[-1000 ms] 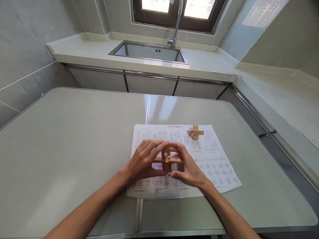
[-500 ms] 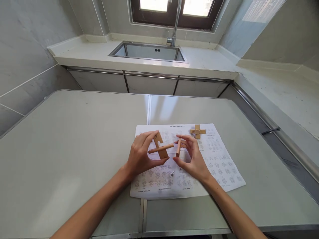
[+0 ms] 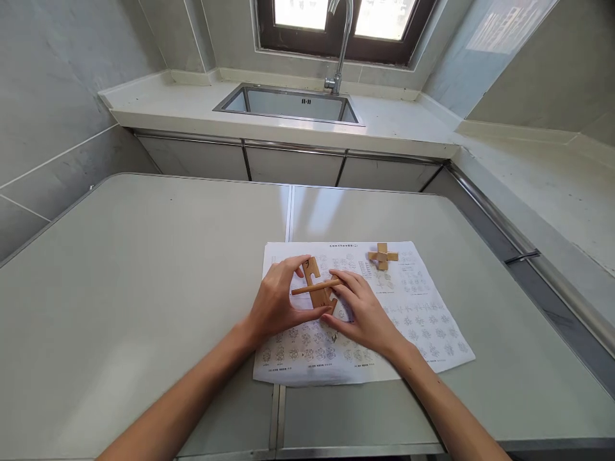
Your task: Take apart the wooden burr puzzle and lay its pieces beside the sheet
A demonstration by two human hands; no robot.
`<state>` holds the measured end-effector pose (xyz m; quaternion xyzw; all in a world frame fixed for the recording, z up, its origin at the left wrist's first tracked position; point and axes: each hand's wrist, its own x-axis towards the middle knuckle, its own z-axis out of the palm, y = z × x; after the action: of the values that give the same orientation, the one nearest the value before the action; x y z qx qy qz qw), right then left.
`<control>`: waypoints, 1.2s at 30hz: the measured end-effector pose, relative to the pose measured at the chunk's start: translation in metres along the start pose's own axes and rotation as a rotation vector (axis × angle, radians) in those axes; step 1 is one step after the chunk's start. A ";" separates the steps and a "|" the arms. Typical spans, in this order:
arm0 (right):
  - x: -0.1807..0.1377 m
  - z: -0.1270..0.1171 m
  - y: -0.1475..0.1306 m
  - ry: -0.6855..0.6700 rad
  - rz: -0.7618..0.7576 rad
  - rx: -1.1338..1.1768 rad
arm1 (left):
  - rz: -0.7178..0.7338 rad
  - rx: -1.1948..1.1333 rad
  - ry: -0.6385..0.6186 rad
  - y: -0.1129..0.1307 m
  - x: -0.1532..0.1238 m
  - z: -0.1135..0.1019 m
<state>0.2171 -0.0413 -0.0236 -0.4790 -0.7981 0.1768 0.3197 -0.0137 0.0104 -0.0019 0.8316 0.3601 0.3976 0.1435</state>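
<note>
A: Entry. Both hands are over the printed sheet (image 3: 365, 314), which lies flat near the middle of the grey table (image 3: 144, 275). What has the left hand (image 3: 276, 304) got?

B: It pinches the crossed wooden pieces (image 3: 317, 289): a notched flat bar standing tilted, with a thinner stick running through it left to right. Thumb low on the near side, fingers curled over the far top. Closed on the piece, not clenched; a light pinch that leaves the notches visible from above.

A: And the right hand (image 3: 365, 314)?

B: Fingers half curled and lowered toward the sheet, fingertips at the right end of the stick and the lower end of the bar. I judge it is touching, perhaps steadying. Whether it grips a further piece under the palm I cannot tell; the hand hides that spot.

A: Why held above the paper and not on the bare table?

B: Judgement only: the sheet carries rows of small diagrams, so keeping the pieces over it puts drawing and wood in one glance. The assembly sits just off the sheet, between the two hands.

A: Other items?

B: An assembled wooden cross (image 3: 383, 256) rests on the far right part of the sheet, apart from both hands. Beyond the table, a counter with a steel sink (image 3: 288, 105) and a tap (image 3: 339, 45) under the window.
</note>
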 end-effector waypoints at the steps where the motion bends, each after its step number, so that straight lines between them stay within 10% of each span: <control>1: 0.000 0.000 0.000 -0.001 -0.006 -0.006 | 0.010 0.003 -0.010 0.000 0.000 0.000; 13: 0.002 -0.012 -0.008 0.157 0.060 0.370 | 0.003 -0.031 -0.090 -0.001 -0.002 0.000; 36: 0.000 -0.015 -0.013 0.057 0.163 0.621 | 0.014 -0.256 -0.249 0.011 0.001 -0.008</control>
<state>0.2185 -0.0483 -0.0053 -0.4259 -0.6558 0.4234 0.4573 -0.0139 0.0027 0.0094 0.8517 0.2804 0.3353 0.2891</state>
